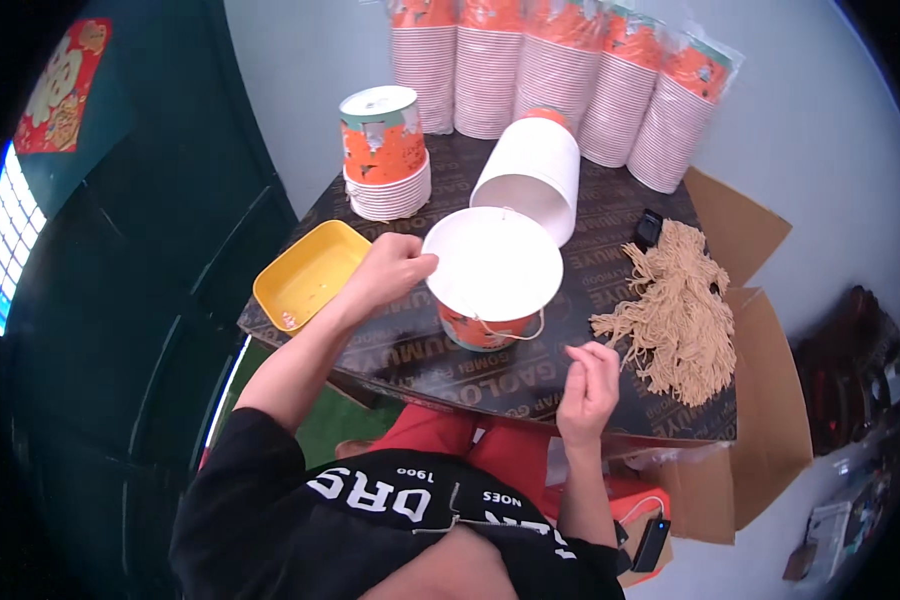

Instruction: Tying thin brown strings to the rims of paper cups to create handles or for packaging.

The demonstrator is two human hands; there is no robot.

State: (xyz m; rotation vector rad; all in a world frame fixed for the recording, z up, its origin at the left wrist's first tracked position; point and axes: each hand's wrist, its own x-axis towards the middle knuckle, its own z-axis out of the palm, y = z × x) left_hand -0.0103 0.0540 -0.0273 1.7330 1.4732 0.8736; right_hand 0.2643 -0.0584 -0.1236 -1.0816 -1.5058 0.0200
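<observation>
A paper bucket point(495, 268) with a white inside and an orange printed outside stands near the middle of the table, mouth tilted toward me. My left hand point(395, 265) is closed on its left rim. A beige cord point(518, 335) hangs in a loop from the bucket's near right side. My right hand point(588, 390) is apart from the bucket, over the front table edge, with its fingers curled together; whether they hold anything is hidden. To the right of that hand lies a heap of beige cords point(685, 320).
Behind the bucket a white stack of buckets point(540, 165) lies on its side. Upright stacked buckets point(380, 150) stand back left, above a yellow tray point(310, 275). Several wrapped stacks point(490, 80) line the wall. A small black object point(648, 228) touches the cords; an open cardboard box point(770, 420) stands right.
</observation>
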